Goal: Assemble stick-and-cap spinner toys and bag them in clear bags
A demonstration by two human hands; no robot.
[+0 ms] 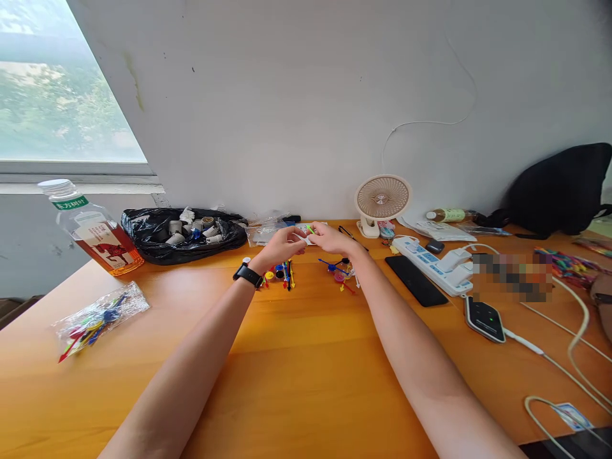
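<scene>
Above the far part of the desk (287, 357), my two hands meet with their fingertips close together. My right hand (331, 240) pinches a small bright green plastic piece (311, 229), mostly covered by the fingers. Curled towards it is my left hand (283, 246), with a black watch on the wrist; whatever its fingers hold is hidden. Below the left hand lie coloured plastic arrow spinners, among them a blue arrow (286, 275) and a yellow disc (269, 276). Nearer the right hand are more spinner parts, including a pink disc (339, 277) and a blue arrow (329, 265).
At left are a clear bag of arrow parts (102, 319), a tea bottle (98, 233) and a black plastic bag of rolls (143, 239). A small fan (382, 197), power strip (421, 258), black phone (415, 280) and several cables occupy the right, before a black backpack (559, 191).
</scene>
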